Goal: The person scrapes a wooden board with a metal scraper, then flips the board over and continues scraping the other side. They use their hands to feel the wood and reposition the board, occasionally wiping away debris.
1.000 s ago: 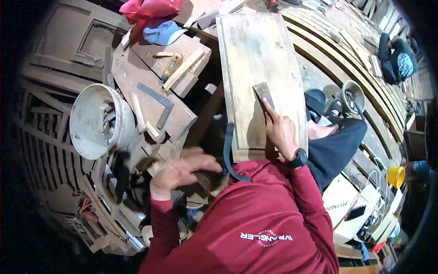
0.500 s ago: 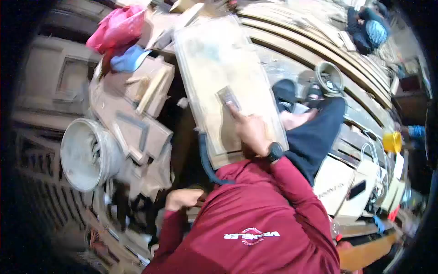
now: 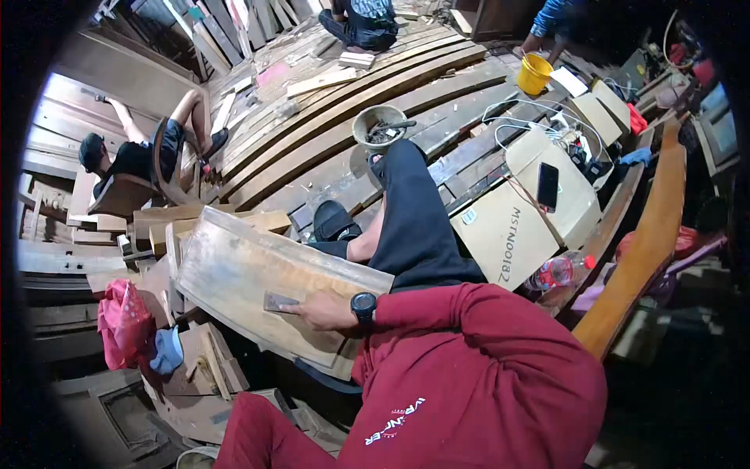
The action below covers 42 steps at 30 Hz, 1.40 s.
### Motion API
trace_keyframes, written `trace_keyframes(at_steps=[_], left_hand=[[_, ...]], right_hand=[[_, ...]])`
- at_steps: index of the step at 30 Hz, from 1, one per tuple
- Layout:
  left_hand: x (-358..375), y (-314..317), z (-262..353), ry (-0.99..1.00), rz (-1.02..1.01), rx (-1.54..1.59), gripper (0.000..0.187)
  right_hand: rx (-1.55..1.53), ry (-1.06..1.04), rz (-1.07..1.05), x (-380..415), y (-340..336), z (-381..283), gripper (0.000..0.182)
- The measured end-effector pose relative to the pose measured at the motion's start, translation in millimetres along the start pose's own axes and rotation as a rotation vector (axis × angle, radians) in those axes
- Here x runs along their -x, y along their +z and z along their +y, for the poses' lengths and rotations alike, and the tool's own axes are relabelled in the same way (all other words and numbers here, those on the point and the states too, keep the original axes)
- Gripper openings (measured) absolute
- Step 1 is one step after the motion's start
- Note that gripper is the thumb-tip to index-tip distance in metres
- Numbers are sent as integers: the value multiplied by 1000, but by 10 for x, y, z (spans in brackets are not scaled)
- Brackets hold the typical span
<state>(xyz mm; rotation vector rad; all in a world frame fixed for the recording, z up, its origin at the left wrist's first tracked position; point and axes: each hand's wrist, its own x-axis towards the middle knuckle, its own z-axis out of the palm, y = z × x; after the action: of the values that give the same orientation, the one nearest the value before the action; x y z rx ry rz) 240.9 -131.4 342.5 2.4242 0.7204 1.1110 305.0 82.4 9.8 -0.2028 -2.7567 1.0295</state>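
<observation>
A long wooden panel [image 3: 234,266], pale and worn at its far end and browner near me, lies tilted in front of my body. My right hand [image 3: 328,310], with a black watch [image 3: 363,306] on the wrist, rests on the panel. Its fingers press a small flat grey-brown rectangle [image 3: 280,302], which looks like a folded piece of sandpaper, against the wood. At the lower left only my left sleeve [image 3: 262,430] shows; the left hand is out of sight.
Left of the panel are a pink bag [image 3: 125,324], a blue cap [image 3: 166,349] and wood offcuts. A bucket [image 3: 383,127] stands beyond my leg. Cardboard [image 3: 500,227], a phone [image 3: 548,187] and a plastic bottle [image 3: 558,271] lie to the right. Other people sit farther off.
The view has swung, bringing the phone and cardboard closer to the middle. My left hand has left the view. My right hand stays on the sandpaper on the panel.
</observation>
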Motion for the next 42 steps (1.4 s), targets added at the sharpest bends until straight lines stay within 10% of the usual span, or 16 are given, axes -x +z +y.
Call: trace_keyframes(at_steps=[6,10,13,18,24,25,28,32,36,38,40,42], left_hand=[[-256,-87,-579,-281,-460,238,40],[-862,596,-1423,-789,-341,-169,36],[-1527,1397,-1773,-56,-145,368,44],[-2540,2111,-1363,250,-70,507,31],[-2021,2049,-1918,-179,-434,-100,32],[-1626,2111,-1943,-202,-195,-137,37],[-644,1811,-1825,-595,-453,611,54],[730,2116,-1209,-848,243,525,48],[1508,1988,-382,-1950,42,305,45],[2072,2535,-313,-2103,-164,104,47],[2414,2997,-585,-2127,226,205,44],[2736,3836,-822,-1895,1139,414,42]], right_hand=[[-5,35,-27,-58,162,107,68],[-8,60,-50,-5,22,15,74],[31,59,-31,-278,88,62,78],[3,39,-20,-628,216,138,77],[154,161,-125,217,-273,261,51],[163,48,-22,302,-325,386,51],[245,34,57,336,-419,612,47],[124,76,54,-157,-186,586,54],[134,117,-31,-459,51,160,68],[101,52,-65,-256,160,49,59],[69,29,-119,-126,104,-49,55],[36,65,-212,108,-83,15,54]])
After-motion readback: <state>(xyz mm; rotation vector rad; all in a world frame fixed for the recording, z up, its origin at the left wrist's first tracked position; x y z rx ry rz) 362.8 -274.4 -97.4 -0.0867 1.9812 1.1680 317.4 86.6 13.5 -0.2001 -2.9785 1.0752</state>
